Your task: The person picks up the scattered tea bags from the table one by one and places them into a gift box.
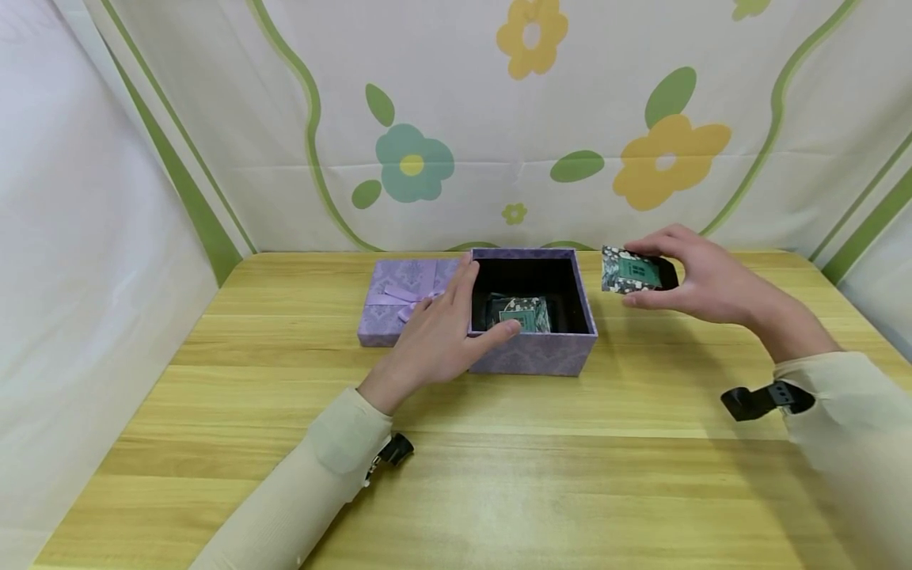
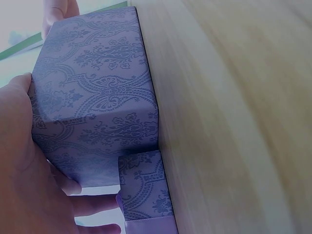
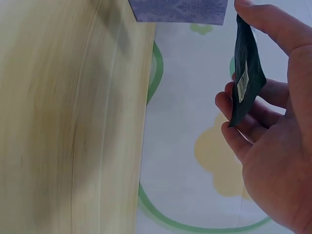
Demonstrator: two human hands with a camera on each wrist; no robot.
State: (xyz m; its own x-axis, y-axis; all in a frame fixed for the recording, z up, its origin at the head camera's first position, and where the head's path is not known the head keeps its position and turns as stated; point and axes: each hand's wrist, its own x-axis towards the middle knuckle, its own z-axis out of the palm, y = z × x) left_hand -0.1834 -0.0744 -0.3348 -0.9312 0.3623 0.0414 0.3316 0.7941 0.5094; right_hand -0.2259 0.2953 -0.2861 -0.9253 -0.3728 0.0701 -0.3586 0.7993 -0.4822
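My right hand (image 1: 712,277) pinches a small flat sachet (image 1: 630,271) between thumb and fingers, above the table to the right of the purple box. The sachet has a dark floral front with a green label; in the right wrist view its dark back carries a barcode (image 3: 243,84). The open purple patterned box (image 1: 530,354) stands upright with a black inside. Similar sachets (image 1: 523,315) lie within it, their number unclear. At the box's left front corner rests my left hand (image 1: 442,336), fingers extended along the left side and thumb over the front rim.
Left of the box lies its purple lid (image 1: 381,317) with a ribbon bow, partly behind my left hand. The wooden table (image 1: 499,491) ends at a white flowered cloth (image 1: 470,95) hanging behind. A black strap (image 1: 769,400) sits on the right wrist.
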